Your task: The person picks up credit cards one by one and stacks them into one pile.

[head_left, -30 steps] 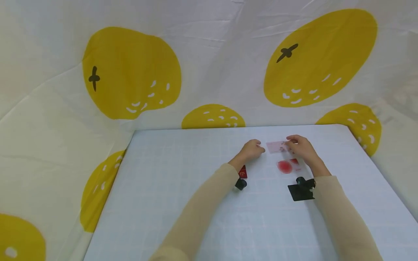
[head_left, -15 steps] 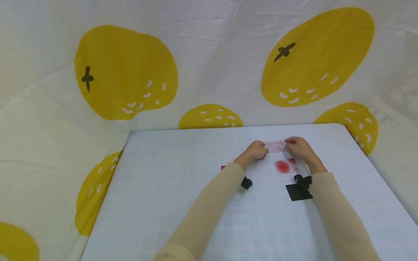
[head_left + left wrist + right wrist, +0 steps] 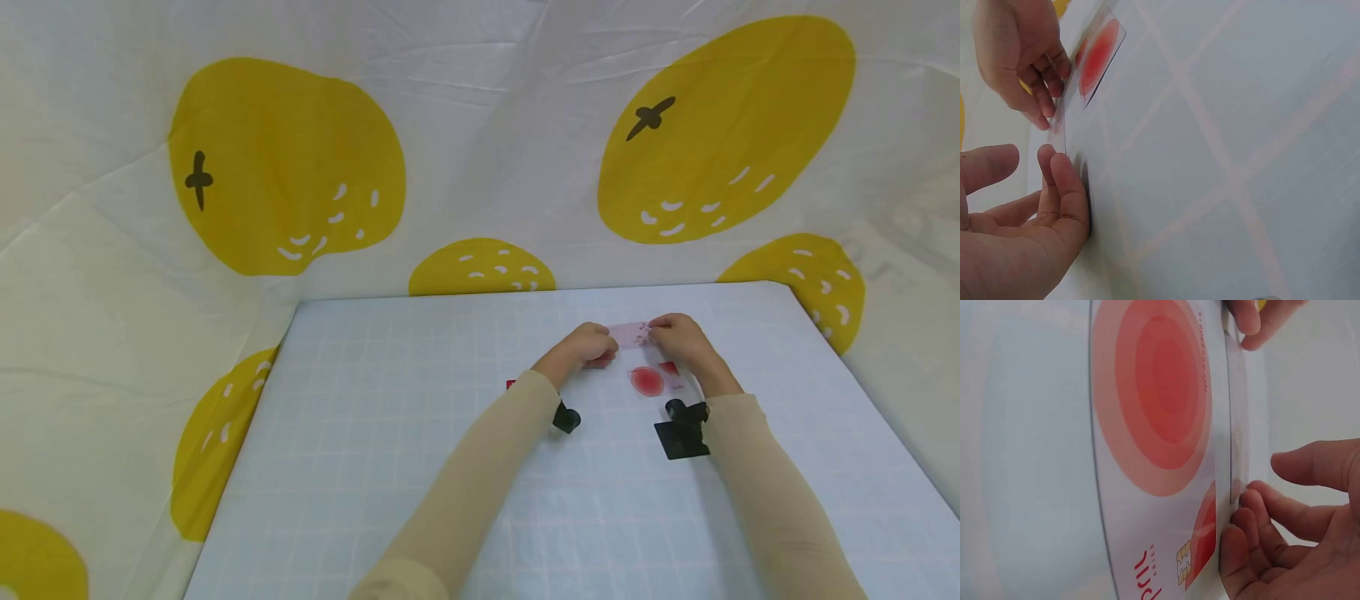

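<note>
The left hand (image 3: 587, 346) and the right hand (image 3: 677, 337) are coming together on a thin pale pink card with small dark marks (image 3: 630, 334), just right of the middle of the head frame. Each hand is pinching one short end of this card with curled fingertips (image 3: 1054, 169), and the card is lying low on the pale blue bench with a grid pattern (image 3: 390, 433). Just below it in the frame, a white plastic card with red concentric circles and a small gold chip (image 3: 1160, 444) is lying flat on the bench, near the right hand. Behind the bench, a white cloth with big yellow fruit shapes (image 3: 285, 167) is filling the upper part of the frame.
</note>
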{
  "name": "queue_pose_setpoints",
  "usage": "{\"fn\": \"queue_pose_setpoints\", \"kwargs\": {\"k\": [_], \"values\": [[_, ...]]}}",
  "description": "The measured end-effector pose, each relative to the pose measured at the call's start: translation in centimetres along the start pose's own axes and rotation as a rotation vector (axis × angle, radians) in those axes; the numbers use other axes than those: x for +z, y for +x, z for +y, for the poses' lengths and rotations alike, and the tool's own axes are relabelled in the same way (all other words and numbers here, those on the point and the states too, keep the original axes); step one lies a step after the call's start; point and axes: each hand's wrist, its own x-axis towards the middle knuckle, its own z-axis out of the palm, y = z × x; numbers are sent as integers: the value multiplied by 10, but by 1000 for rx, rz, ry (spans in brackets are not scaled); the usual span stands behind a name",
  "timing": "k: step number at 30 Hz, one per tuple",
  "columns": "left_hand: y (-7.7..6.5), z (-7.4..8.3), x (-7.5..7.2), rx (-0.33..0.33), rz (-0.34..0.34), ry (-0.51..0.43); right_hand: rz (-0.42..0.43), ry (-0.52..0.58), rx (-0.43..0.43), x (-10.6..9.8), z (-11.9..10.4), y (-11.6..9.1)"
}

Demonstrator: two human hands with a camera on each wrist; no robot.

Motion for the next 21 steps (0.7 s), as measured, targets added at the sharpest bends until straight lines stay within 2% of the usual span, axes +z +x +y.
{"fn": "queue_pose_setpoints", "kwargs": {"k": [6,13,21], "values": [[2,-1,-3,-7,-32,-41,5,63,45,0,-3,-3],[1,-1,-2,-32,-7,-52,27,123,30,0,-2,-3],[2,-2,-1,-48,6,-75,73,224,61,0,7,-1]]}}
